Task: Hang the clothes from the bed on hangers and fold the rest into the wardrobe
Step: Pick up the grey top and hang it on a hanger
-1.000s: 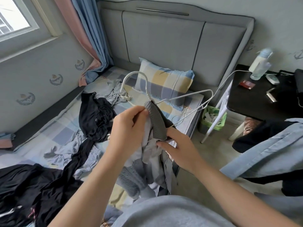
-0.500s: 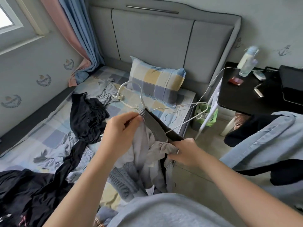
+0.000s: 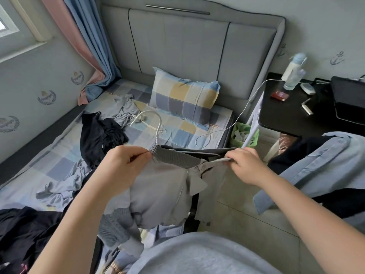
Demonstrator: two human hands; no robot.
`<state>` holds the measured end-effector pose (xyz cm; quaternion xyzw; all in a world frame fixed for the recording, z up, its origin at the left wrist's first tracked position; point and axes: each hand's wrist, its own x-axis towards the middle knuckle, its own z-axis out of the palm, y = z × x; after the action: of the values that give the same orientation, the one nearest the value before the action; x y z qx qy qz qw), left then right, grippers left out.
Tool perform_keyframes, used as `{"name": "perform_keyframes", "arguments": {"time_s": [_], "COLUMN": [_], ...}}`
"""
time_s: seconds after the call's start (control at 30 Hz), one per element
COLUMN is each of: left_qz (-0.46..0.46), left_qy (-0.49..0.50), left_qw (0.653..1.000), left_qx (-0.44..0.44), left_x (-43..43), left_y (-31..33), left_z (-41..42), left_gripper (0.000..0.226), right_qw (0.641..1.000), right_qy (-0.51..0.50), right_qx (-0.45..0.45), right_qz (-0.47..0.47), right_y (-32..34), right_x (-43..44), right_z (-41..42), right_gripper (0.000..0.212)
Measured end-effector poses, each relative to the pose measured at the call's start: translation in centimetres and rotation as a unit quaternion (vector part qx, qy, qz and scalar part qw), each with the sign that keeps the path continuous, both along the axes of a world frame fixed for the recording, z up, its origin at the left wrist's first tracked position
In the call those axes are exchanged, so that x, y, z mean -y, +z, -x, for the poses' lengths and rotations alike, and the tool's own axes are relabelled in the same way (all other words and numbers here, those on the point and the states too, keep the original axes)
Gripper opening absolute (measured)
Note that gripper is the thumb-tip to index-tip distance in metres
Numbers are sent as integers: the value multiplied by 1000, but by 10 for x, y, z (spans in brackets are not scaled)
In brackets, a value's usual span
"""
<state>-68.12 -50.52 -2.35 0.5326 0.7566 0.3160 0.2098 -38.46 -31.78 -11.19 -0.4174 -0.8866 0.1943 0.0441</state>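
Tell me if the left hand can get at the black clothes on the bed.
Likely yes, once freed: the left hand pinches the collar of the grey jacket at the hanger, but the black clothes lie just to its left, with only flat bedding between.

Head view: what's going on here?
A person is fitting a grey jacket onto a white hanger over the bed. The left hand pinches the ribbed collar beside the hook; the right hand grips the jacket's other shoulder. Only the hanger's hook shows. Black clothes and pale blue clothes lie loose on the bed.
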Motion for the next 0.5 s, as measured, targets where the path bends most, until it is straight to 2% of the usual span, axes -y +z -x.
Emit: {"name": "perform_keyframes", "arguments": {"time_s": [0.1,0.17,0.33,0.5], "left_qz": [18,22,6,-12], "left_qy": [4,9,-7,-15], "left_qw": [999,999,997,998], "left_qx": [-30,-44,-73,-65], "left_x": [-1,-6,-27,-38], "left_y": [-3,-6,-9,-11], "left_z": [-4,-14,-50,-56], "left_gripper": [21,20,29,29], "right_qw": [995,991,989,986], "right_qy": [-15,-5,92,128], "right_qx": [-98,-130,-102,-70], "right_qz": [18,24,46,81], "right_y": [31,58,114,144], "right_x": [3,8,31,41], "right_z": [5,12,42,48], "right_gripper": [19,18,14,25]}}
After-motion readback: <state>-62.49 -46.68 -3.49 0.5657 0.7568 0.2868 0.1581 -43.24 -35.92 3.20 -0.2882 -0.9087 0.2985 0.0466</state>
